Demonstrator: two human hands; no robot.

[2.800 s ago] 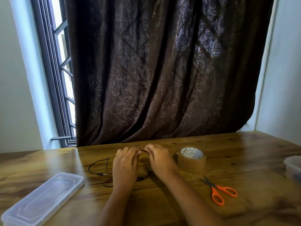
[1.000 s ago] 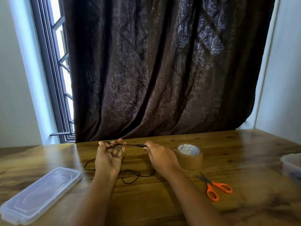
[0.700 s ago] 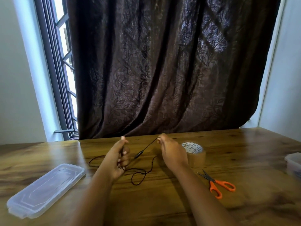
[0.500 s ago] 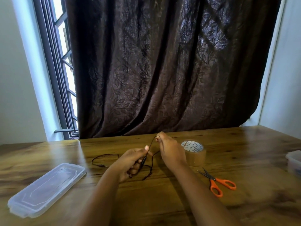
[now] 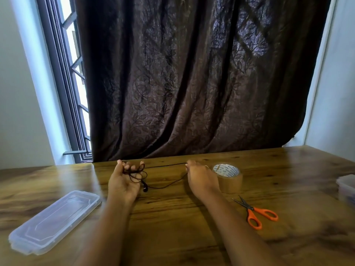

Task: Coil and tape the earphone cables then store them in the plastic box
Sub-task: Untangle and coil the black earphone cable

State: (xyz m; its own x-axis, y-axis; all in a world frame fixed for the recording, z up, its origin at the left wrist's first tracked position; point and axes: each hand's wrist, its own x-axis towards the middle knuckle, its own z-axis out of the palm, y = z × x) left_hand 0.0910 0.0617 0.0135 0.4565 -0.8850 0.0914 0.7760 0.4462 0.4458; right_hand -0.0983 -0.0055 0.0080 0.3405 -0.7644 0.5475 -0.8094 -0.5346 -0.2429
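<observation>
The wooden table (image 5: 172, 227) fills the lower view, with the clear plastic box (image 5: 53, 221) lying flat at 8 o'clock and a second container (image 5: 345, 187) cut off by the edge at 3 o'clock. The left hand (image 5: 124, 181), at 11 o'clock from the centre of the table, is turned palm up with its fingers curled loosely around several loops. The right hand (image 5: 199, 179), well apart at 1 o'clock, pinches a single strand between thumb and fingertips. A brown tape roll (image 5: 228, 177) stands just beside that hand at its 3 o'clock, and orange scissors (image 5: 255, 215) lie at 4 o'clock. The black earphone cable (image 5: 167, 165) runs nearly straight between the two hands, with slack sagging below and an earbud (image 5: 145, 188) dangling by the left palm. It looks light, limp and springy, likely to uncoil if released, so the bundle is best held across its crossing loops.
</observation>
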